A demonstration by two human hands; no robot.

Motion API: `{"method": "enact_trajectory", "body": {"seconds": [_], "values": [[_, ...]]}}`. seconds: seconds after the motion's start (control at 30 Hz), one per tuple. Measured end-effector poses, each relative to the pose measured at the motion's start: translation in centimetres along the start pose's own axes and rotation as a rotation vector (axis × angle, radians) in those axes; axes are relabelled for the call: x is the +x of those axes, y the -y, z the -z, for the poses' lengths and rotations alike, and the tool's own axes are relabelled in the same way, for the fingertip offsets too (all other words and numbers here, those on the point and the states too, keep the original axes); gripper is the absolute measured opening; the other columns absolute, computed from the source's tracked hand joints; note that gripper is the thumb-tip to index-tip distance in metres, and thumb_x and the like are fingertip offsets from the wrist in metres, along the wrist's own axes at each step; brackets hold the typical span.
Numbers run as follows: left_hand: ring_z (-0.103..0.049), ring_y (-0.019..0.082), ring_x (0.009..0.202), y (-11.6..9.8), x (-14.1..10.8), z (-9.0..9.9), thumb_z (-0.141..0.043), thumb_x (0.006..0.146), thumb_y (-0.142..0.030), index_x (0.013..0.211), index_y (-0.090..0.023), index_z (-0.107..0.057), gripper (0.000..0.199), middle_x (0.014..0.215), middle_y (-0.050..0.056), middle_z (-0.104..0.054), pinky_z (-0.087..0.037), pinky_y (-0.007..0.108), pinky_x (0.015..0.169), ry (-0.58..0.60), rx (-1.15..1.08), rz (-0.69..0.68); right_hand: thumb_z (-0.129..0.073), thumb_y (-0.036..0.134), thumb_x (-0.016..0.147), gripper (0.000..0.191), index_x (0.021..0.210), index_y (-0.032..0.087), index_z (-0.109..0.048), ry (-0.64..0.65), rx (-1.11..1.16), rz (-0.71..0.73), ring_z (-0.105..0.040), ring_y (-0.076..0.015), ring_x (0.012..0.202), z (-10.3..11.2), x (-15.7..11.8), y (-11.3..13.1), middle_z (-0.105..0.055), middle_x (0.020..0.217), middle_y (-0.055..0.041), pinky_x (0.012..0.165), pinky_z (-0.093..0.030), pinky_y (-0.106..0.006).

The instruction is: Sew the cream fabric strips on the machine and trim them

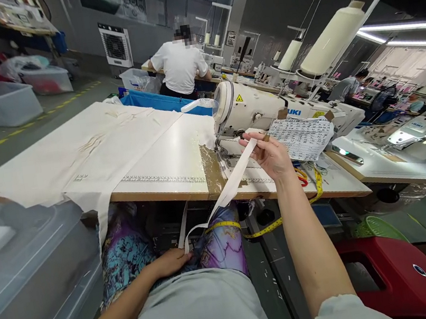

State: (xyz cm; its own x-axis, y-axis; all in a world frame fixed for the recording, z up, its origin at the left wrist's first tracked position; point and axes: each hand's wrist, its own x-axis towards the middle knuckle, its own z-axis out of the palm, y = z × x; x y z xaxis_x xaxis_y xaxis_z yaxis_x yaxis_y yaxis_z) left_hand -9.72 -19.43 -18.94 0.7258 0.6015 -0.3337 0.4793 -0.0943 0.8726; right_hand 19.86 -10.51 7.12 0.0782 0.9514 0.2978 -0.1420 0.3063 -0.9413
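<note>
Find creased, matte cloth [48, 157] on the glossy table [168, 155], then the left hand [172, 261] closed on the strip [235, 177] slanting up from the lap [224, 246]. Expect little weight — thin, soft, limp, probably not slippery — and grip near an end, as with the right hand [270, 156], pinching beside the rounded machine [256, 105].

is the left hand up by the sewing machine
No, the left hand is down at the lap; the right hand is by the sewing machine.

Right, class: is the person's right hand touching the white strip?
Touching: the head view shows the right hand pinching the white strip at its upper end.
</note>
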Motion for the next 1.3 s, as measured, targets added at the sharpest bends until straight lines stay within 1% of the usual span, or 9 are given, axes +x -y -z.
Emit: {"method": "enact_trajectory", "body": {"seconds": [0.27,0.43,0.53,0.7,0.87,0.97,1.03,1.13,1.3], "values": [[-0.064,0.022,0.076,-3.2,-6.9,-0.2,-0.038,0.085,-0.075,0.097,-0.018,-0.058,0.062,0.08,0.006,-0.071,-0.05,0.032,0.075,-0.274,-0.389,0.012,-0.069,0.027,0.072,0.024,0.096,0.024,-0.072,-0.005,0.006,0.039,-0.069,-0.0249,0.104,-0.4,-0.8,0.5,-0.075,0.107,-0.0004,0.085,-0.06,-0.035],[-0.066,0.02,0.069,-6.2,-10.2,0.7,-0.054,0.088,-0.057,0.115,-0.012,-0.058,0.053,0.077,0.008,-0.073,-0.049,0.032,0.075,-0.238,-0.822,-0.059,-0.073,0.033,0.073,0.029,0.101,0.025,-0.069,0.003,-0.095,-0.06,-0.07,-0.0243,0.102,-0.4,-1.1,-0.1,-0.075,0.106,-0.0022,0.091,-0.057,-0.037],[-0.069,0.022,0.07,-8.6,-11.1,1.4,-0.056,0.09,-0.048,0.139,-0.012,-0.042,0.062,0.085,0.011,-0.075,-0.049,0.034,0.075,-0.134,-0.929,-0.171,-0.069,0.043,0.076,0.038,0.109,0.024,-0.065,0.09,-0.322,-0.111,-0.072,-0.0253,0.096,-0.7,-2.2,0.1,-0.075,0.101,-0.0035,0.091,-0.056,-0.043],[-0.072,0.025,0.08,-14.4,-10.8,3.8,-0.05,0.097,-0.038,0.151,-0.017,-0.022,0.065,0.101,0.016,-0.073,-0.05,0.039,0.08,-0.068,-0.875,-0.414,-0.063,0.04,0.085,0.028,0.103,0.02,-0.068,0.331,-0.73,-0.159,-0.073,-0.0252,0.08,-2.9,-7.1,2.4,-0.075,0.083,-0.0059,0.079,-0.06,-0.042],[-0.072,0.022,0.08,-20.7,-8.3,7.4,-0.048,0.098,-0.037,0.151,-0.018,-0.014,0.066,0.101,0.014,-0.071,-0.052,0.037,0.079,-0.029,-0.698,-0.554,-0.053,0.036,0.095,0.023,0.103,0.024,-0.071,0.66,-0.539,0.022,-0.063,-0.0235,0.111,-6.6,-11.8,5.0,-0.066,0.123,-0.0088,0.093,-0.052,-0.036],[-0.07,0.019,0.074,-23.1,-6.6,8.8,-0.049,0.096,-0.031,0.15,-0.019,-0.018,0.064,0.098,0.009,-0.07,-0.052,0.034,0.076,0.022,-0.59,-0.582,-0.051,0.036,0.096,0.026,0.112,0.024,-0.068,0.607,-0.512,0.099,-0.067,-0.0164,0.079,-8.1,-12.5,5.4,-0.07,0.09,-0.004,0.069,-0.054,-0.027],[-0.069,0.017,0.07,-23.7,-5.7,9.2,-0.05,0.093,-0.028,0.149,-0.018,-0.021,0.064,0.093,0.007,-0.07,-0.05,0.033,0.073,0.032,-0.569,-0.605,-0.051,0.041,0.096,0.032,0.118,0.022,-0.066,0.523,-0.526,0.126,-0.064,-0.0155,0.07,-8.4,-12.2,5.4,-0.067,0.077,-0.0012,0.062,-0.052,-0.026],[-0.069,0.02,0.073,-23.1,-4.7,9.3,-0.049,0.092,-0.031,0.148,-0.017,-0.024,0.064,0.092,0.008,-0.072,-0.048,0.038,0.081,0.053,-0.636,-0.687,-0.057,0.047,0.092,0.04,0.121,0.021,-0.066,0.447,-0.553,0.107,-0.067,-0.0205,0.087,-8.1,-11.2,5.3,-0.071,0.092,-0.0042,0.072,-0.055,-0.031],[-0.07,0.029,0.086,-17.6,-2.7,8.7,-0.034,0.094,-0.047,0.138,-0.009,-0.044,0.058,0.098,0.016,-0.074,-0.039,0.049,0.096,0.1,-0.739,-0.765,-0.066,0.04,0.088,0.033,0.117,0.027,-0.068,0.389,-0.368,0.138,-0.065,-0.024,0.108,-7.4,-8.3,6.7,-0.069,0.121,-0.0038,0.096,-0.053,-0.044]]}}
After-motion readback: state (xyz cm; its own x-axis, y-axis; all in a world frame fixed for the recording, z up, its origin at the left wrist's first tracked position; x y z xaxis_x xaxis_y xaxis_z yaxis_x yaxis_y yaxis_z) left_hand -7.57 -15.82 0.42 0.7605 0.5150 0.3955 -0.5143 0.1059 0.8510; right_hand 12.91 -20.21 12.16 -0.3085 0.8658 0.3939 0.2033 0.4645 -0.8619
